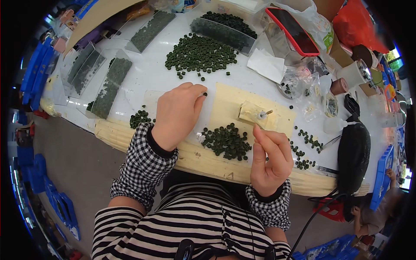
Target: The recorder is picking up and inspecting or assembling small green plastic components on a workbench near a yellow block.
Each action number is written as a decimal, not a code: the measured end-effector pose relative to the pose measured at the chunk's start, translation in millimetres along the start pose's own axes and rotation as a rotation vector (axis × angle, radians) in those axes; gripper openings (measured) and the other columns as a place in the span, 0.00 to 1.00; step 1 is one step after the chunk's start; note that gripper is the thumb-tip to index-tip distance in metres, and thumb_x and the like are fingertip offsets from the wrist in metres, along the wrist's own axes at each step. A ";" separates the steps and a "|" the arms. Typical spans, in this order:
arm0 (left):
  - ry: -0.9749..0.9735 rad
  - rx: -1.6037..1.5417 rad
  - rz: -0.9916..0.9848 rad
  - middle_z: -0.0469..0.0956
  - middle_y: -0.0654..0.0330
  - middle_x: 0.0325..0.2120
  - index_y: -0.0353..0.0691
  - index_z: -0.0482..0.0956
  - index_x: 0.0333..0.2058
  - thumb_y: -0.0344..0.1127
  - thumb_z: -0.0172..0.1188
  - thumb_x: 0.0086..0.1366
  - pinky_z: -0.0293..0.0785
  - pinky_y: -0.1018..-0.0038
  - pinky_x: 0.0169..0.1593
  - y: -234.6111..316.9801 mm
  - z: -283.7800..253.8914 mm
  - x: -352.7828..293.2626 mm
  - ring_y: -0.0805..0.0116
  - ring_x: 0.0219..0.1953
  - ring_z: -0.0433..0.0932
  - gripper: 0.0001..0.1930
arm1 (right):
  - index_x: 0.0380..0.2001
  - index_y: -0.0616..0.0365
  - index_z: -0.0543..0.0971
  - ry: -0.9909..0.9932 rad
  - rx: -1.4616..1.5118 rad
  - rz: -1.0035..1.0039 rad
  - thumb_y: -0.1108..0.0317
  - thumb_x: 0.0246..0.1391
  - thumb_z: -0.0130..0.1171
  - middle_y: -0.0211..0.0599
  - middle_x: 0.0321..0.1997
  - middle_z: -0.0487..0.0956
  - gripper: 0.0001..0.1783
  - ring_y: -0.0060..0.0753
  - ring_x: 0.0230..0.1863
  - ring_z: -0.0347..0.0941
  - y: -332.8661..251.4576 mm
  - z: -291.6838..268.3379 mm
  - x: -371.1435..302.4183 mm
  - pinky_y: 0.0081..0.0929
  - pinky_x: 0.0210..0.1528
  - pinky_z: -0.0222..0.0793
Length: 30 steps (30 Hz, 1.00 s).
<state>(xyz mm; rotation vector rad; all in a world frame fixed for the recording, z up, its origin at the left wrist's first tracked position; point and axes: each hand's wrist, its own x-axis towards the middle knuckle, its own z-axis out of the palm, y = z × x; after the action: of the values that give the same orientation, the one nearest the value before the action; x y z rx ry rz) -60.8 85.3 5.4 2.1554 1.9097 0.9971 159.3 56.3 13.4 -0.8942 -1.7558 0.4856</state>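
My left hand (178,113) is closed over the white table, thumb and forefinger pinching a small dark green disc (205,94). Just past it spreads a large heap of the same green discs (197,54). My right hand (273,158) is also closed, its fingertips pressed together; what they hold, if anything, is too small to make out. Those fingertips are beside a cream-coloured block (253,112) bearing a short upright stick with a whitish tip (268,112). Under the block lies a pale yellow sheet (225,99). Between my hands is a smaller pile of discs (227,141).
Clear trays of discs (112,89) stand at the left, another (223,32) at the back. A red-cased phone (294,32) rests on a clear box. To the right are a white squeeze bottle (336,125), a black cylindrical object (354,156) with cables and scattered discs (310,138).
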 end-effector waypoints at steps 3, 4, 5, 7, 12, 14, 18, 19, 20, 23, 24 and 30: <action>0.028 -0.480 -0.242 0.64 0.65 0.18 0.33 0.77 0.42 0.28 0.57 0.63 0.65 0.75 0.27 6.3 -8.4 5.8 0.72 0.21 0.64 0.10 | 0.43 0.64 0.82 0.004 0.002 0.003 0.84 0.44 0.62 0.38 0.33 0.77 0.19 0.32 0.32 0.73 0.7 -0.4 -0.8 0.23 0.34 0.69; 0.004 -0.868 -0.421 0.66 0.65 0.21 0.32 0.75 0.45 0.27 0.55 0.65 0.66 0.76 0.29 5.8 -17.3 9.5 0.72 0.23 0.66 0.11 | 0.43 0.64 0.82 0.008 0.000 0.004 0.84 0.44 0.62 0.38 0.33 0.77 0.19 0.32 0.32 0.73 1.0 -1.1 -1.0 0.23 0.34 0.69; -0.024 -1.255 -0.600 0.68 0.65 0.23 0.31 0.73 0.48 0.26 0.53 0.66 0.67 0.77 0.31 5.3 -21.9 11.6 0.73 0.26 0.67 0.12 | 0.43 0.64 0.82 0.013 -0.002 0.001 0.84 0.44 0.62 0.38 0.33 0.77 0.19 0.32 0.32 0.73 1.3 -1.3 -1.0 0.23 0.34 0.69; 0.101 -1.644 -0.790 0.68 0.63 0.31 0.29 0.68 0.51 0.24 0.49 0.67 0.69 0.79 0.37 5.2 -20.8 12.4 0.72 0.32 0.67 0.14 | 0.43 0.64 0.82 0.022 -0.010 -0.008 0.84 0.44 0.62 0.38 0.34 0.78 0.19 0.32 0.32 0.73 1.9 -1.3 0.2 0.22 0.34 0.69; 0.038 -2.039 -0.812 0.67 0.52 0.48 0.25 0.64 0.53 0.19 0.44 0.68 0.71 0.78 0.57 9.7 -7.9 2.8 0.68 0.50 0.70 0.15 | 0.43 0.63 0.82 0.091 -0.082 0.050 0.83 0.47 0.62 0.38 0.35 0.78 0.17 0.31 0.32 0.73 4.1 -7.7 2.7 0.23 0.34 0.69; 0.038 -1.985 -0.819 0.68 0.50 0.50 0.25 0.65 0.52 0.23 0.45 0.70 0.71 0.78 0.59 17.8 -6.0 1.9 0.67 0.52 0.72 0.14 | 0.43 0.62 0.82 0.109 -0.163 0.050 0.82 0.48 0.62 0.38 0.35 0.77 0.17 0.31 0.33 0.73 5.2 -14.0 9.1 0.23 0.34 0.69; -0.002 -1.955 -0.919 0.73 0.51 0.46 0.27 0.66 0.52 0.28 0.48 0.71 0.77 0.83 0.52 35.9 -6.0 0.5 0.71 0.46 0.76 0.14 | 0.42 0.61 0.81 0.068 -0.336 0.052 0.79 0.48 0.63 0.39 0.36 0.77 0.15 0.35 0.36 0.73 9.1 -24.7 27.3 0.26 0.37 0.68; -0.025 -1.974 -0.946 0.74 0.51 0.45 0.27 0.66 0.52 0.28 0.49 0.70 0.79 0.84 0.50 37.3 -5.9 -0.1 0.72 0.45 0.78 0.15 | 0.41 0.61 0.81 0.043 -0.354 0.062 0.78 0.48 0.64 0.40 0.35 0.77 0.15 0.36 0.36 0.72 10.1 -26.2 30.9 0.27 0.38 0.68; -0.118 -2.032 -0.906 0.75 0.52 0.43 0.29 0.67 0.51 0.30 0.50 0.70 0.79 0.85 0.48 35.8 -4.0 -1.8 0.73 0.43 0.78 0.14 | 0.41 0.61 0.81 0.017 -0.372 0.071 0.78 0.48 0.64 0.40 0.35 0.76 0.14 0.38 0.36 0.72 11.1 -26.6 33.9 0.28 0.38 0.68; -0.317 -2.074 -0.836 0.76 0.59 0.36 0.34 0.72 0.47 0.38 0.51 0.71 0.78 0.89 0.39 32.9 1.9 -8.8 0.80 0.35 0.76 0.14 | 0.37 0.61 0.80 -0.019 -0.375 0.084 0.76 0.47 0.65 0.40 0.35 0.76 0.12 0.40 0.36 0.72 14.8 -20.4 39.9 0.31 0.38 0.68; -0.343 -2.074 -0.839 0.75 0.60 0.35 0.34 0.72 0.47 0.38 0.51 0.71 0.77 0.89 0.38 34.6 2.6 -10.1 0.80 0.34 0.75 0.14 | 0.37 0.60 0.80 -0.030 -0.373 0.083 0.76 0.46 0.65 0.40 0.35 0.76 0.11 0.40 0.36 0.72 16.1 -18.1 40.6 0.31 0.38 0.68; -0.428 -1.944 -0.893 0.74 0.62 0.34 0.33 0.71 0.50 0.38 0.48 0.72 0.74 0.88 0.36 46.6 -0.2 -9.9 0.81 0.33 0.73 0.16 | 0.34 0.60 0.81 -0.030 -0.384 0.025 0.76 0.46 0.66 0.39 0.33 0.76 0.09 0.38 0.35 0.72 15.4 -19.1 40.0 0.28 0.37 0.68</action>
<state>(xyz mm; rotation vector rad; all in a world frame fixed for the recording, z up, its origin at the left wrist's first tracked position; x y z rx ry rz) -21.2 66.3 23.7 0.2540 0.5969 1.0818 175.7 94.8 34.6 -1.1811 -1.9014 0.1778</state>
